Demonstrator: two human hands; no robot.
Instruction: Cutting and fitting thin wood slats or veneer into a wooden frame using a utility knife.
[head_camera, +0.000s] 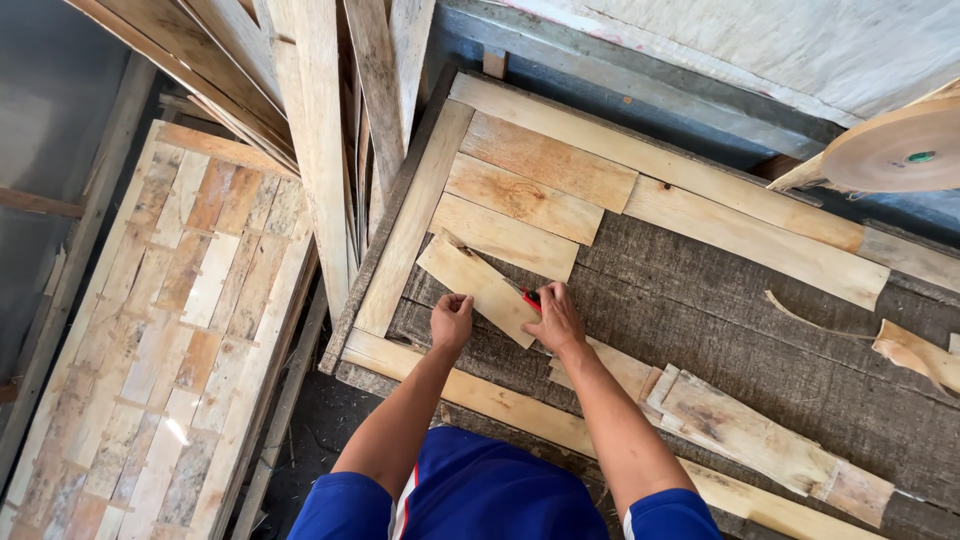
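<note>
- A dark, rough workbench (760, 330) filled the right side.
- Long planks (320, 120) leaned at its left edge.
- A patchwork wooden panel (170, 320) lay on the dim floor (320, 420).
- A pale sheet (760, 40) hung behind.

Pale tan veneer strip (480, 285), red-handled knife (531, 298) (partly hidden), blue shirt (480, 495)

A short tilted wooden slat (480, 287) lies on a flat rough work board (720, 320), just below three stacked horizontal wooden slats (520, 195). The left hand (451, 320) rests on the slat's lower-left edge; the right hand (556, 320) rests at its right end, on a red-handled tool (530, 297). Loose wood offcuts (750, 430) lie right of the hands. A finished slatted wooden panel (170, 320) lies left of the board.
</note>
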